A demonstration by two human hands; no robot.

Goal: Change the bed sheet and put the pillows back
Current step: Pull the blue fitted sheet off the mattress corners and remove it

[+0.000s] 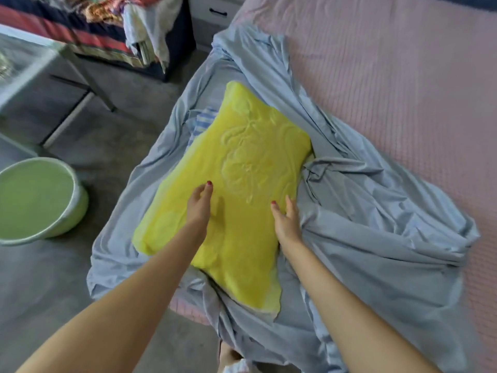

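My left hand (200,203) lies flat on the yellow pillow (236,184), fingers straight and pressing down near the middle of the frame. My right hand (286,219) sits at the pillow's right edge, where it meets the blue sheet (376,211); its fingers look fairly straight, and I cannot tell whether they pinch any fabric or only rest there.

The pillow lies at a slant across the centre of the frame, on top of the blue sheet. A bit of blue-and-white striped cloth (201,121) peeks out at its upper left edge.

The sheet is bunched and heavily creased, heaped along the left side of the bed and hanging over its near corner at lower centre. To the right and across the upper right of the frame, the pink ribbed mattress cover (403,76) lies bare. I judge the job to be at an early or middle stage: the sheet is neither spread nor tucked, and the pillow is not yet in its final place.

Below the bed is a grey floor (121,130). A pale green basin (40,200) stands on it at the left edge. In the upper left are a white metal frame (75,65) and a pile of colourful bedding (88,20). At top centre there is a drawer (217,9) with a dark handle.
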